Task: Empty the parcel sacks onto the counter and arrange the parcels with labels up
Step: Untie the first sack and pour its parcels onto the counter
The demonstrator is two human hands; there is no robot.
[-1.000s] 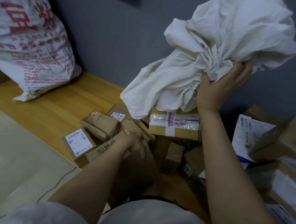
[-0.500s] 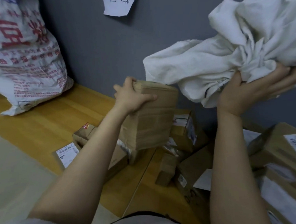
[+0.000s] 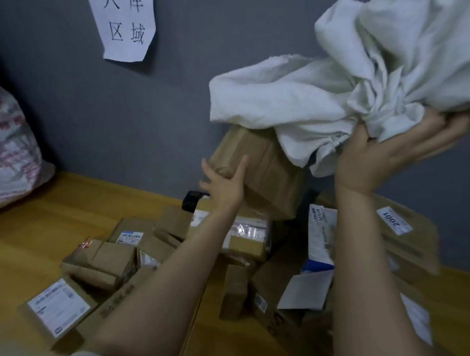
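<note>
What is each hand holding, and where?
Right hand grips the white cloth sack by its bunched fabric; left hand presses the cardboard parcel near its lower corner.

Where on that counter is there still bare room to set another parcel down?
The widest bare counter lies left, between the printed sack and the parcel pile, back to the wall under the paper sign. A narrow strip shows between the left forearm and a small upright box. Below the white sack it is crowded with boxes.
</note>
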